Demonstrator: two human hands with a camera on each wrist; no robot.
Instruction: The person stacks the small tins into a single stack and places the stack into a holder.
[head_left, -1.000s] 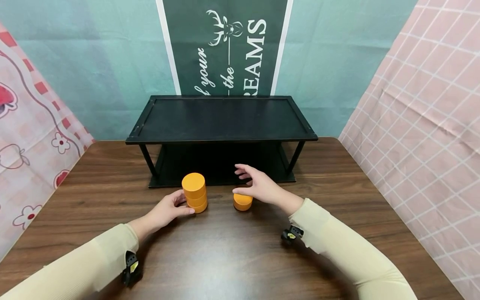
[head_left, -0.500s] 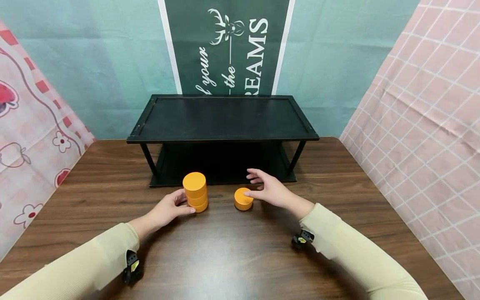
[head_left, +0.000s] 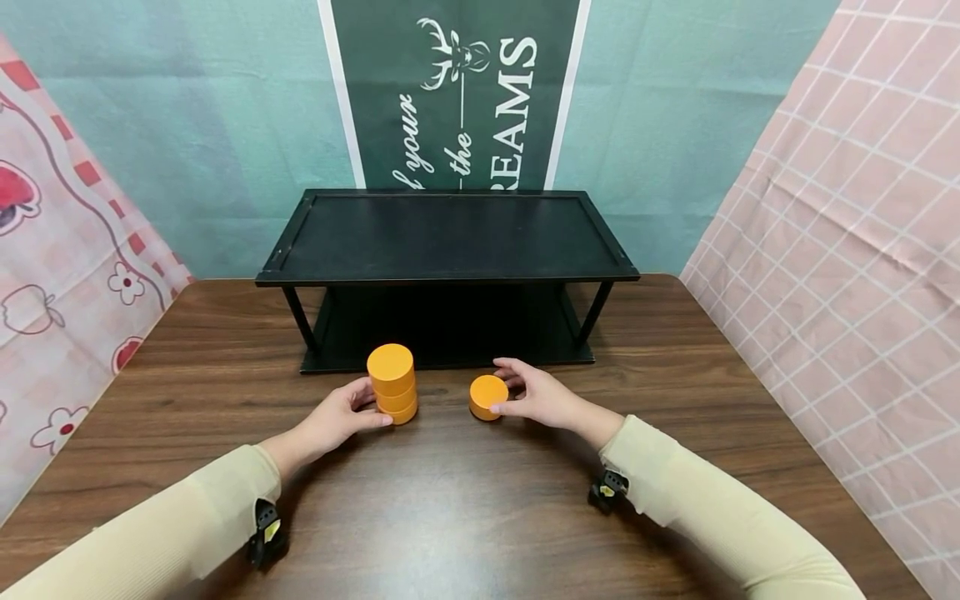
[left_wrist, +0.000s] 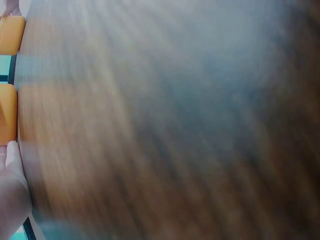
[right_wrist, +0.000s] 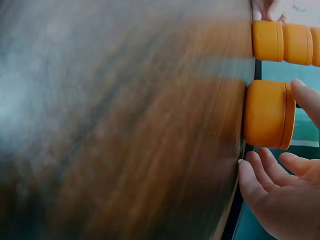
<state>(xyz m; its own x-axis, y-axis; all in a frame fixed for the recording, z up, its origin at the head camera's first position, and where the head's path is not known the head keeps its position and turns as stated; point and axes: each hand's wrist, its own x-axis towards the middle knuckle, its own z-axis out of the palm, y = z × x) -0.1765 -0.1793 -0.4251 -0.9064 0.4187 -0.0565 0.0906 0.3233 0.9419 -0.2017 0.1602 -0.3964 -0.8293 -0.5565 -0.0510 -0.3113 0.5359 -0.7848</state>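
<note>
A stack of three round orange lidded jars (head_left: 392, 385) stands upright on the table, left of centre in the head view. My left hand (head_left: 337, 421) holds it low down, thumb at the front and fingers behind. Further right sits a single orange jar (head_left: 489, 395) of the same kind. Around its right side is my right hand (head_left: 542, 400), thumb in front and fingers behind. In the right wrist view the thumb (right_wrist: 306, 97) is by the lid of the single jar (right_wrist: 267, 114), while the fingers (right_wrist: 255, 180) stay slightly apart from it.
Behind the jars stands a black two-level shelf (head_left: 446, 237), its lower board just beyond the hands. The brown wooden table (head_left: 450, 517) extends in front. Hanging cloths (head_left: 840, 250) border the back and both sides.
My right hand drew back to the right, uncovering the single jar, then came lower around its side. The left hand and the stack have kept their place.
</note>
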